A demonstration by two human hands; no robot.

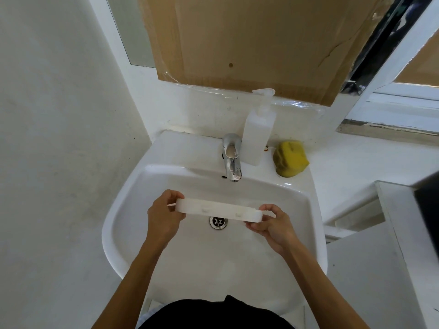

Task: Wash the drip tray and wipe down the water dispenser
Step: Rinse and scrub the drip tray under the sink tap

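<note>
Drip tray (218, 208): white plastic, long, shallow, rounded ends, held over glossy ceramic basin (133, 186), above drain. Left hand (164, 214) pinches left end; right hand (268, 225) pinches right end. Chrome faucet (231, 157); translucent pump bottle (259, 131); porous yellow sponge (291, 159).

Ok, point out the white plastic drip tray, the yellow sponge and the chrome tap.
white plastic drip tray (219, 209): head view, middle of its side wall.
yellow sponge (291, 158): head view, top face.
chrome tap (232, 160): head view, spout body.

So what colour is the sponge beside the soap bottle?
Yellow; the sponge shows in the head view.
</note>
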